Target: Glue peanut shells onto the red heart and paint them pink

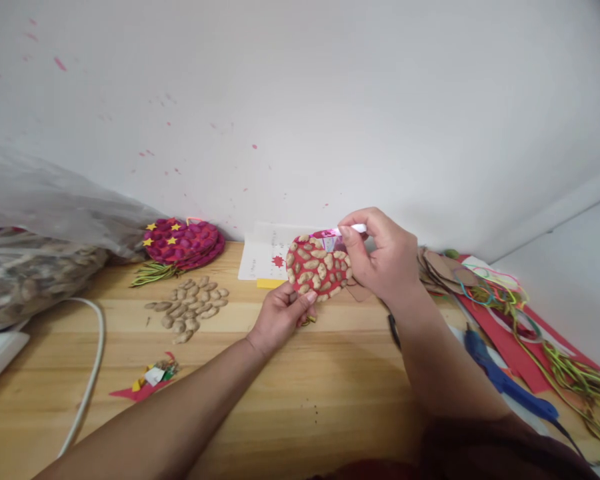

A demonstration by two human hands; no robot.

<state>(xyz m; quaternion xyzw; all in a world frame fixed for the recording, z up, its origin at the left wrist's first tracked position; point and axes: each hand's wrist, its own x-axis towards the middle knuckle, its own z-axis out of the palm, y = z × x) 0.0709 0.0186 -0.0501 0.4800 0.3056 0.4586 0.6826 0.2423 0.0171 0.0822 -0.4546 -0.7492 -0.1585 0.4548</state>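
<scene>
A clear plastic bag (35,253) of peanuts lies at the far left of the tabletop (300,393), with a white cable (93,360) curving down in front of it. Near the cable sits a small heap of paper scraps (153,377). Farther back, against the wall, lies a stack of finished discs (183,241) painted purple and red with yellow stars, a green fringe at its near edge. Just in front of the stack lies a loose pile of peanuts (190,307).

The left hand (280,317) grips the lower edge of a red disc (317,267) between thumb and fingers, holding it tilted up above the tabletop's middle. The disc's face is covered with peanut shells. The right hand (380,257) is closed on a small white-tipped tube (347,231), pinched in the fingers at the disc's upper edge. A white sheet (265,257) lies behind the disc.

To the right lie brown card cutouts (443,267), coloured rubber bands (485,280), red paper (505,340), a blue glue gun (500,377) and green strips (575,377).
</scene>
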